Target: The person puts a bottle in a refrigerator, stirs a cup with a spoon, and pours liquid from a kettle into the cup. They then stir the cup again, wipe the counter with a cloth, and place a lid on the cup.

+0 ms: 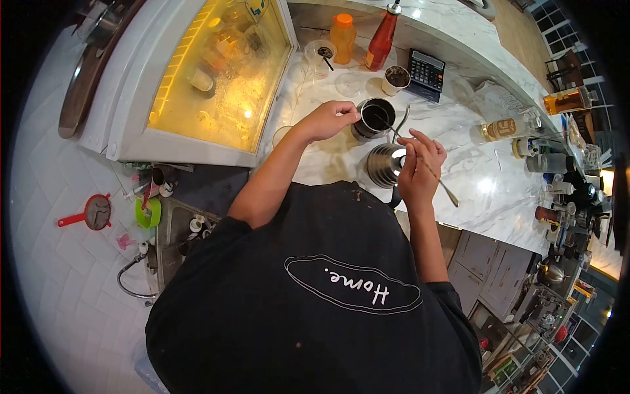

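Spoon (452,197): long, thin
Right hand (421,169): pinches it
Metal cup (364,134): dark inside
Left hand (330,121): pinches its rim

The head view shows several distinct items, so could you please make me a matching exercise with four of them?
Column one
1. Long thin utensil
2. Calculator
3. Strainer
4. Kettle

Column two
A. Red-rimmed, against white tiles
B. Silver, with a curved spout
C. In the right hand
D. Dark, with rows of keys

Pairs: 1-C, 2-D, 3-A, 4-B
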A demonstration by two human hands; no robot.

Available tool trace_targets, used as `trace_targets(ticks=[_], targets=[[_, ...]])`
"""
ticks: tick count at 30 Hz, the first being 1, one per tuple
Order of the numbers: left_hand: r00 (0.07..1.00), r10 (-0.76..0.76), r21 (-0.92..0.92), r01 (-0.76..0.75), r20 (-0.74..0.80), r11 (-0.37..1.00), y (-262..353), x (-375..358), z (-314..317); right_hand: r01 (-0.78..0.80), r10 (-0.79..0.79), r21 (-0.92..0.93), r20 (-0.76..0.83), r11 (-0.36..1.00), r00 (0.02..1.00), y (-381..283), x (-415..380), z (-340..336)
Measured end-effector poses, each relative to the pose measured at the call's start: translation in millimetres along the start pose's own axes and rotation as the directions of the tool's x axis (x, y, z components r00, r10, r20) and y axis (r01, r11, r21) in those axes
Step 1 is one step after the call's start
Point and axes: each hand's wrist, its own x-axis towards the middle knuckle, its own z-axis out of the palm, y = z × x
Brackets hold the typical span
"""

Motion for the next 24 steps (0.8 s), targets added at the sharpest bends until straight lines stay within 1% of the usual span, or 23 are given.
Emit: trace_targets(ticks=[1, 4, 7, 10, 13, 16, 19, 22, 24], targets=[[1.0, 0.021, -0.026, -0.021, -0.018, 0.999, 0, 0, 2, -0.003, 0.003, 0.005, -0.005, 1.0, 1.0, -2, -2, -2], [0.999, 0.039, 0.03, -0.038, -0.021, 0.999, 0, -1, 2, -0.011, 0.012, 0.015, -0.029, 1.0, 0.999, -5, -5, -9], [0.998, 0.061, 0.11, -0.061, 0.006, 0.992, 0, -3, 1, 0.001, -0.001, 0.003, -0.006, 1.0, 1.0, -8, -8, -14], [0.995, 0.087, 0.173, -0.078, -0.046, 0.982, 4, -6, 4, 0.006, -0.005, -0.017, 0.033, 1.0, 0.999, -9, -14, -12], [0.984, 0.143, 0.12, -0.13, -0.107, 0.984, 7, -7, 10, -0.003, 0.004, -0.013, 0.069, 1.0, 0.998, -10, -18, -10], [0.983, 0.117, 0.121, -0.101, -0.14, 0.987, 3, -3, 13, -0.038, 0.038, -0.01, 0.034, 0.999, 0.999, -9, -17, -9], [0.984, 0.135, 0.107, -0.122, -0.118, 0.987, 1, 0, 10, -0.04, 0.041, 0.028, -0.024, 0.999, 0.999, -6, -13, -10], [0.99, 0.078, 0.083, -0.068, -0.121, 0.994, 0, 1, 5, -0.042, 0.043, 0.039, -0.019, 0.998, 0.999, -3, -8, -10], [0.995, 0.04, 0.099, -0.031, -0.09, 0.995, -4, 2, 1, -0.056, 0.057, 0.038, -0.017, 0.998, 0.998, -1, -7, -7]])
